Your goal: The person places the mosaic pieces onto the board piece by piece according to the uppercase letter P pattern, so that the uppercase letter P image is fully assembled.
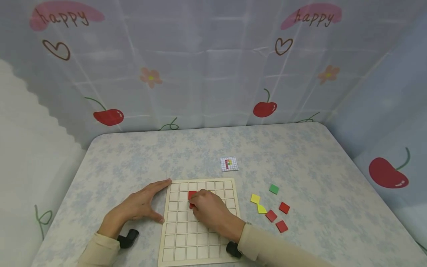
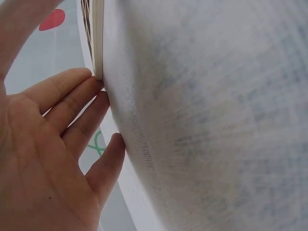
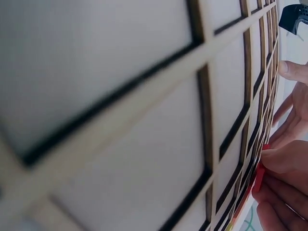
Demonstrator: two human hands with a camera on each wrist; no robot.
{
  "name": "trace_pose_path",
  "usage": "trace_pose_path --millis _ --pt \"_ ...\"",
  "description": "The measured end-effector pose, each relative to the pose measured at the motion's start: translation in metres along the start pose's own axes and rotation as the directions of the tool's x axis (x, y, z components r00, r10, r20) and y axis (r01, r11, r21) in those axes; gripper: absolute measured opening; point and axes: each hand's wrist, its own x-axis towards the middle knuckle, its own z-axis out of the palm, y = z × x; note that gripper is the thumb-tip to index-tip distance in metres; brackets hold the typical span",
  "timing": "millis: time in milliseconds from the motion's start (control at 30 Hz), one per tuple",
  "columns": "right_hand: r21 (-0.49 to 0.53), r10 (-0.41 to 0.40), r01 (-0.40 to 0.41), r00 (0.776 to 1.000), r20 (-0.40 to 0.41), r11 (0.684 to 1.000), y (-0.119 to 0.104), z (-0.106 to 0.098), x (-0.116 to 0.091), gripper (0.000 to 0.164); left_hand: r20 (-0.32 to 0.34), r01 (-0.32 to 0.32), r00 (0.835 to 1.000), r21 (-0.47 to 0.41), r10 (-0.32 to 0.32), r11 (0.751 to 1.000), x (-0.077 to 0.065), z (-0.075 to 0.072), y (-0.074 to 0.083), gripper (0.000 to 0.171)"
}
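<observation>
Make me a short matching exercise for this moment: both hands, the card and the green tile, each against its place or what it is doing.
Column one:
1. Left hand
2. Right hand
3. Card
4. Green tile

Column two:
A. Beyond the far edge of the board
B. Pinching a red tile
C. To the right of the board
D. At the board's left edge

Pairs: 1-D, 2-B, 3-A, 4-C

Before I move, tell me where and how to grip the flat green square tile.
Pinch the flat green square tile by two opposite edges, coming down from above, probably with the right hand. It lies flat on the pale blue-patterned tabletop, leaving only thin edges to grip, and no other tile touches it.
</observation>
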Motion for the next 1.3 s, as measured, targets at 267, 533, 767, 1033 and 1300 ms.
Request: trace_pose_path --millis 267,533,767,1033,1300 --pt "-0.046 -0.044 0.043 0.999 -0.031 0.998 -0.002 0.001 0.002 0.018 -0.006 -0.007 1.0 -0.017 0.007 1.0 0.0 0.001 -0.003 0.12" --pt "-0.069 -0.065 0.063 0.998 -0.019 0.996 -0.004 0.003 0.002 0.013 -0.005 -0.007 1.0 -0.032 0.007 0.999 0.0 0.001 -0.002 0.119" --pt "-0.055 -0.05 0.049 0.999 -0.016 0.997 -0.006 0.002 0.002 0.012 -0.006 0.002 1.0 -0.032 -0.002 0.999 0.0 0.001 -0.003 0.12" --pt "-0.02 -0.021 0.021 1.0 0.001 1.0 -0.005 0.002 -0.002 0.015 -0.006 0.01 1.0 -0.026 -0.01 1.0 0.0 0.002 -0.002 0.121" --pt "0.039 0.029 -0.028 0.999 -0.025 0.999 0.01 -0.005 -0.012 0.024 -0.01 0.018 1.0 -0.032 -0.019 0.999 0.0 0.001 0.001 0.122"
